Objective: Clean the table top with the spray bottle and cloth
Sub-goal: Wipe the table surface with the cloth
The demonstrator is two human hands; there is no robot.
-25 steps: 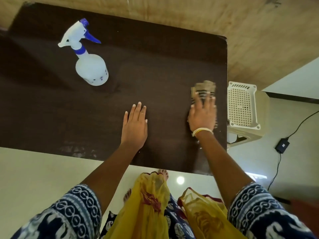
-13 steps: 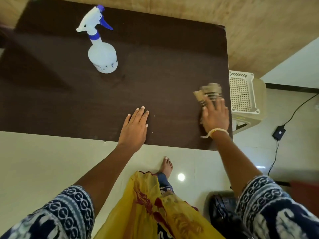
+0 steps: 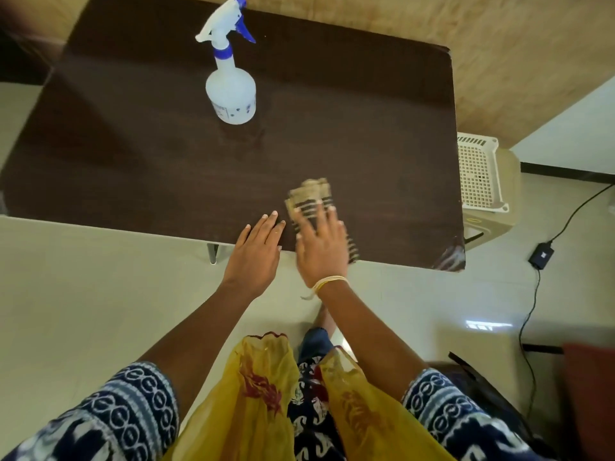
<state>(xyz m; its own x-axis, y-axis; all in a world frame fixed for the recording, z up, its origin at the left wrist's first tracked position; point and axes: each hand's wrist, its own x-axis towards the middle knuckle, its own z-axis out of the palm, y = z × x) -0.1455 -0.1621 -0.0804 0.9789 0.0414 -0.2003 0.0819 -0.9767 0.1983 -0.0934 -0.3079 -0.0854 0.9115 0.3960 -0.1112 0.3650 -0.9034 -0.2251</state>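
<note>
Head cam: right hand (image 3: 321,251) lies flat w/ fingers spread, pressing a striped cloth (image 3: 311,202) onto the dark brown bench (image 3: 366,134) near its front edge; hand and cloth are blurred. Left hand (image 3: 258,249) rests open just beside it, fingers straight and together on the bench edge. Spray bottle (image 3: 230,84) stands upright toward the far side, well apart from both hands. White plastic stool (image 3: 479,174) sits beside the bench at right.
</note>
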